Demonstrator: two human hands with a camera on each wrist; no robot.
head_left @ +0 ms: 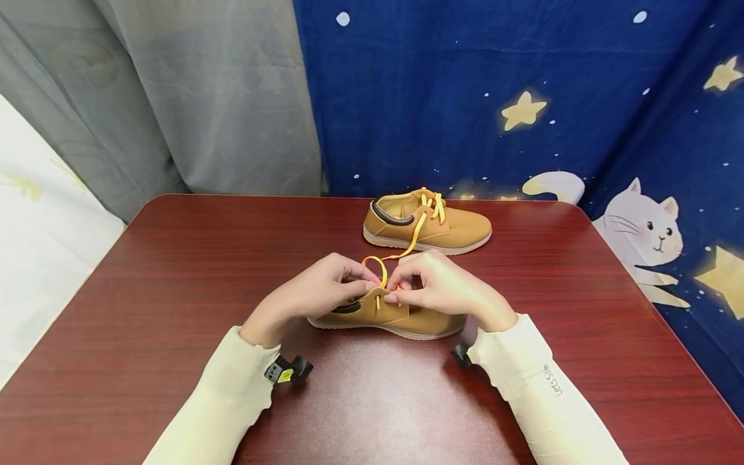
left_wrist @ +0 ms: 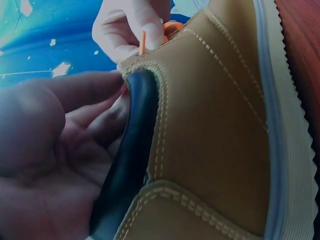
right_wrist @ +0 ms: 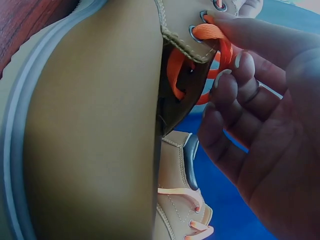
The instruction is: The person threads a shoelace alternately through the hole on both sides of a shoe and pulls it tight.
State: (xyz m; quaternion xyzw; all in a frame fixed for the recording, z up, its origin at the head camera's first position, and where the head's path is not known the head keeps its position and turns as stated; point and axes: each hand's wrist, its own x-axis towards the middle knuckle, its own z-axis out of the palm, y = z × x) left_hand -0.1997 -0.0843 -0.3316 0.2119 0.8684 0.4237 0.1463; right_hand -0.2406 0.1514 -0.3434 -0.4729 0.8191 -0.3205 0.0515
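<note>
A tan lace-up shoe [head_left: 433, 321] stands on the table, its toe to the right. My left hand [head_left: 325, 287] is at its opening, the fingers partly inside and the fingertips gripping the upper front corner beside the dark collar lining [left_wrist: 137, 125]. My right hand [head_left: 444, 287] pinches the flat shoelace [right_wrist: 212, 35], yellow in the head view and orange in the wrist views, close against the metal eyelets [right_wrist: 195, 33]. One lace loop [head_left: 382, 268] rises between both hands. In the right wrist view, more lace crosses the tongue under the flap.
Behind, a matching tan shoe [head_left: 465, 229] with yellow laces faces right. One strand reaches from it toward my hands. The reddish-brown table [head_left: 203, 258] ends at grey and star-patterned blue curtains [head_left: 407, 97]. Small dark devices [head_left: 296, 369] sit at my wrists.
</note>
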